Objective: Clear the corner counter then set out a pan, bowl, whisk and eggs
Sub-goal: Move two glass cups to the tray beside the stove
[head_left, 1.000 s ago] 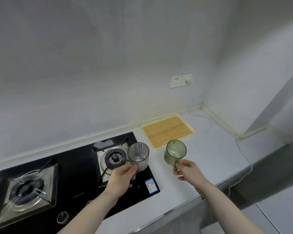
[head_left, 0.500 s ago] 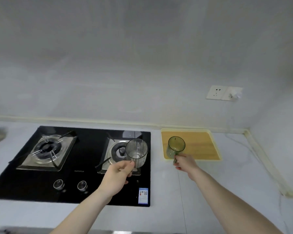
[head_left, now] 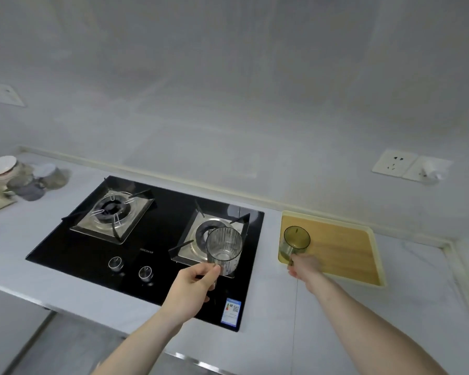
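My left hand (head_left: 191,284) grips a clear ribbed glass (head_left: 224,249) by its lower part and holds it above the right burner of the black gas hob (head_left: 73,255). In my right hand (head_left: 303,267) is a green see-through cup (head_left: 295,240), held by its handle over the left end of a yellow-rimmed wooden tray (head_left: 344,247). Whether the cup touches the tray is unclear. The tray lies on the grey counter (head_left: 390,307) near the corner. No pan, whisk or eggs are in view.
At the far left of the counter stand blurred bowls and cups (head_left: 16,177). A wall socket (head_left: 394,163) with a plug sits above the tray. The hob has two knobs (head_left: 130,267) near its front. The counter's front edge runs below my arms.
The view has swung left and closer, bringing the left dishes into sight. Both hands still hold their cups; the green cup has stayed over the tray's left end.
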`<state>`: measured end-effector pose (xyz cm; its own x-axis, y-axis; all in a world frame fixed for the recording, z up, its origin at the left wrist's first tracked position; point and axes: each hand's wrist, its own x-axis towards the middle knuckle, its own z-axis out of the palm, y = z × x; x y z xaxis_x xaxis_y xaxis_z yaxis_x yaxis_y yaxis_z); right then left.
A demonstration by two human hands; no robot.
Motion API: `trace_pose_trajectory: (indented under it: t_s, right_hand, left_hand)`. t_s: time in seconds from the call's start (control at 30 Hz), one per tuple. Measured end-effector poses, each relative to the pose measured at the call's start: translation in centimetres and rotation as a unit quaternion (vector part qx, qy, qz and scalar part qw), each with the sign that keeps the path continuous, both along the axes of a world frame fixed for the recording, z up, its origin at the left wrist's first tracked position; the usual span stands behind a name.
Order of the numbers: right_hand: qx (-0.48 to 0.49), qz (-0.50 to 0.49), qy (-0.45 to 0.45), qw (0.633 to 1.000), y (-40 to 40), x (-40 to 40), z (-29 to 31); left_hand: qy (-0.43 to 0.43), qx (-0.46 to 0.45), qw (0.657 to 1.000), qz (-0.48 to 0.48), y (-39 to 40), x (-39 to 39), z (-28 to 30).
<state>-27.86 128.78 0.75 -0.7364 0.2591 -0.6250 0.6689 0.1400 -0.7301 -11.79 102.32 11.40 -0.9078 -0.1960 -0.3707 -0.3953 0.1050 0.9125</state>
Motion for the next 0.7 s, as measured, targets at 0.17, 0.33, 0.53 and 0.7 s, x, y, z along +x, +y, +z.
trace_pose_trajectory:
  t_s: [0.17, 0.33, 0.53, 0.7]
  right_hand:
    - [-0.018, -0.005, -0.018, 1.0, 0.9, 0.0, -1.2]
    - [-0.065, 0.024, -0.038, 0.997, 2.2, 0.5, -0.3]
    - [0.037, 0.05, -0.028, 0.998, 7.8, 2.5, -1.5]
    - [0.228, 0.126, -0.046, 0.964, 14.1, 6.6, -3.4]
  left_hand:
    - [-0.007, -0.006, 1.0, -0.013, 1.4, -1.2, -0.1]
    - [-0.005, -0.012, 0.999, -0.05, 4.2, -3.9, -0.3]
    - [0.008, 0.032, 0.991, -0.13, 10.5, -7.6, -0.8]
    - [-0.049, 0.075, 0.979, -0.18, 17.4, -9.9, -2.5]
